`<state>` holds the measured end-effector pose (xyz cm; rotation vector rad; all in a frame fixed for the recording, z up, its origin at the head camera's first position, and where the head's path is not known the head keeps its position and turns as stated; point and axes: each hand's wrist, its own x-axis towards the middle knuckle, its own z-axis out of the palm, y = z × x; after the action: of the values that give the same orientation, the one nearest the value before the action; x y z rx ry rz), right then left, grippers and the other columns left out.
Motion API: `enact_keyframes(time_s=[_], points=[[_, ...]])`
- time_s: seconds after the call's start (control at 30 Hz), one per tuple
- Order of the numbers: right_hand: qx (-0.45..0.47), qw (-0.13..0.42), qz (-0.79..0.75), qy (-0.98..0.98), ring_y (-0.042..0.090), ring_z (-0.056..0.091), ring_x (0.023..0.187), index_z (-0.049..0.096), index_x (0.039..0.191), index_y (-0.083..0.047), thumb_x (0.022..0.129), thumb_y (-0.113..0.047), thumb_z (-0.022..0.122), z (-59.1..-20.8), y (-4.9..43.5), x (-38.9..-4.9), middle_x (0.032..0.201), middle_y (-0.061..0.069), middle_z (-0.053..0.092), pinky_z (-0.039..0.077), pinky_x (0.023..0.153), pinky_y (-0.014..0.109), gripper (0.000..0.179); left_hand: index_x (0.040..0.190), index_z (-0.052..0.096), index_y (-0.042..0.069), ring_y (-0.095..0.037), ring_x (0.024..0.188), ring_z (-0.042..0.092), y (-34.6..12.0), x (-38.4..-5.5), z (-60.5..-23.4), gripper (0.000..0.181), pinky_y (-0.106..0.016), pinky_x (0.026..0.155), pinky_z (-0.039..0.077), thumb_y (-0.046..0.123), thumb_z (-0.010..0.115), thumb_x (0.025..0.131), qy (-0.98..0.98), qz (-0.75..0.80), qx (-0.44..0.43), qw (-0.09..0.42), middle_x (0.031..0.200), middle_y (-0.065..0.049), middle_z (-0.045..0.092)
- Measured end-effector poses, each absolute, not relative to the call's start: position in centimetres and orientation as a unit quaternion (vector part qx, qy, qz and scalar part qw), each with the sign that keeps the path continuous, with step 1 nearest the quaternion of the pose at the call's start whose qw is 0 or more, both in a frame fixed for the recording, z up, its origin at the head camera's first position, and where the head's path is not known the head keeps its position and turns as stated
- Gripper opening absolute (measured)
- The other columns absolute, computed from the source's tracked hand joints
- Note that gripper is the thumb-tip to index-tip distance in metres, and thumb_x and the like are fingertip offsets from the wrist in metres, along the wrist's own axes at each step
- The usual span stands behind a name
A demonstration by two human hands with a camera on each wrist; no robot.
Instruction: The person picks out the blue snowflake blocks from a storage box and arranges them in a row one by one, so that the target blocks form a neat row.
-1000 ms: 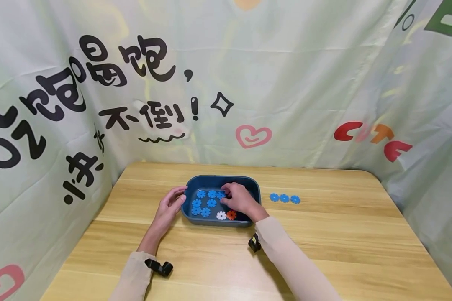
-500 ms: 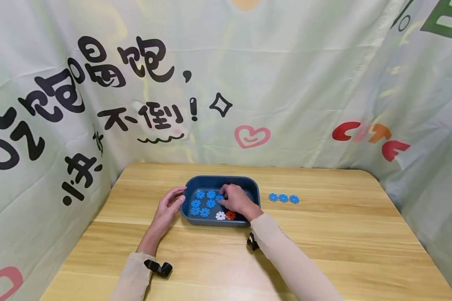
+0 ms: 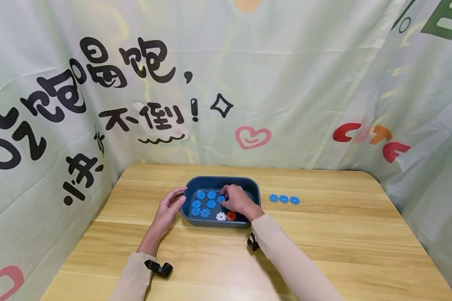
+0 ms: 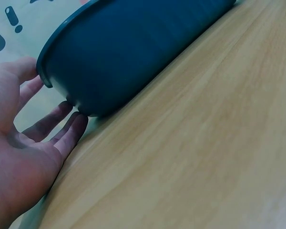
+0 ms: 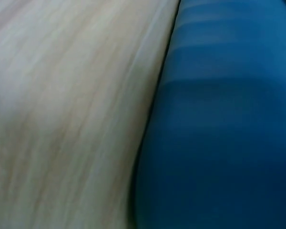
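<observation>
At the fingertips of the right hand (image 3: 239, 199), on their left side, we see one blue disc (image 3: 221, 199) in the crosswise-lying bin (image 3: 211, 223), while the left hand (image 3: 171, 205) is farther off, fingers apart against the bin's left end, and whether the right fingers pinch that disc we cannot tell.

Black Chinese characters (image 3: 71, 94) "吃饱喝饱, 不倒!" and multicoloured letters (image 3: 381, 133) "CUTE" on the pale cloth backdrop (image 3: 286, 83).

Wooden table (image 3: 342, 238) — bearing a dark blue bin (image 3: 211, 223) and three blue notched discs (image 3: 284, 199)
</observation>
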<state>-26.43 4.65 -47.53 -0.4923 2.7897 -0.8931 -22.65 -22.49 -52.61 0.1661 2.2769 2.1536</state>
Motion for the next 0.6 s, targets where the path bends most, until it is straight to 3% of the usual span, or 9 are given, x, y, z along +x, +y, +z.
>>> enact_keyframes(time_s=[0.33, 0.6], points=[[-0.172, 0.099, -0.307, 0.931, 0.02, 0.053, 0.084, 0.065, 0.107, -0.006, 0.088, -0.013, 0.082, -47.27, 4.64, -26.35, 0.092, 0.004, 0.056, 0.05, 0.076, 0.035, 0.027, 0.142, 0.057, 0.014, -0.028, 0.132, 0.05, -22.42, -22.49, -52.54, 0.045, -0.025, 0.098, 0.051, 0.036, 0.065, 0.102, 0.722, 0.69, 0.055, -0.002, 0.146, -0.01, 0.052], [-0.187, 0.086, -0.338, 0.918, 0.02, 0.056, 0.077, 0.06, 0.115, -0.01, 0.096, -0.006, 0.07, -47.09, 4.96, -25.94, 0.09, 0.004, 0.059, 0.051, 0.072, 0.034, 0.022, 0.14, 0.059, 0.016, -0.027, 0.131, 0.051, -22.42, -22.53, -52.59, 0.045, -0.026, 0.099, 0.051, 0.038, 0.066, 0.101, 0.722, 0.69, 0.054, -0.004, 0.144, -0.007, 0.053]])
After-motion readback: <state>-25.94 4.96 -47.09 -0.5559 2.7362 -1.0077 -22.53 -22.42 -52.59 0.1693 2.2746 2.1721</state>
